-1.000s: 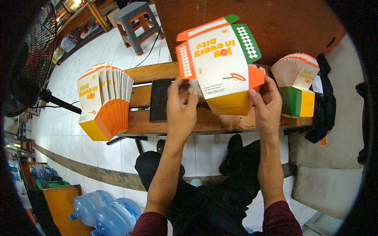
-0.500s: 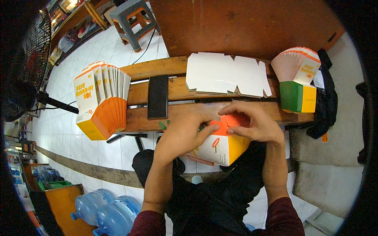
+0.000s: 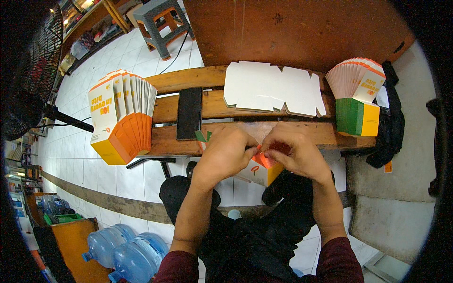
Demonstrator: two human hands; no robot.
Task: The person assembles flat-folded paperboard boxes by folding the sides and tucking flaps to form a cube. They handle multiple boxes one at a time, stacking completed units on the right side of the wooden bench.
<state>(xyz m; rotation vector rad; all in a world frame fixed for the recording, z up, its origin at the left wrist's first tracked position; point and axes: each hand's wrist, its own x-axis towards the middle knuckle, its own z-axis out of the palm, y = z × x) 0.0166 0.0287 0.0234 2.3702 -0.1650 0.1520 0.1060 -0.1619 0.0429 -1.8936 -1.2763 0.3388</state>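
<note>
A small paper food box (image 3: 257, 175) in white, orange and yellow is between my hands, above my lap at the bench's near edge. My left hand (image 3: 225, 153) grips its left side, thumb and fingers pinched on the orange end. On the other side, my right hand (image 3: 300, 152) pinches an orange flap (image 3: 268, 160) with thumb and index finger. Both sets of fingertips nearly meet there. Green flaps (image 3: 202, 136) stick out beyond my left hand, which hides much of the box.
The wooden bench (image 3: 165, 85) bears flat white box blanks (image 3: 269, 88), a black phone (image 3: 189, 115) and fanned, nested boxes at left (image 3: 106, 115) and right (image 3: 361, 96). A fan (image 3: 33, 70), a stool (image 3: 163, 26) and blue water jugs (image 3: 139, 254) stand around.
The box has turned and shifted slightly up and left, showing less of its yellow side. My right hand has come in closer to my left, and its fingers have narrowed on the orange flap.
</note>
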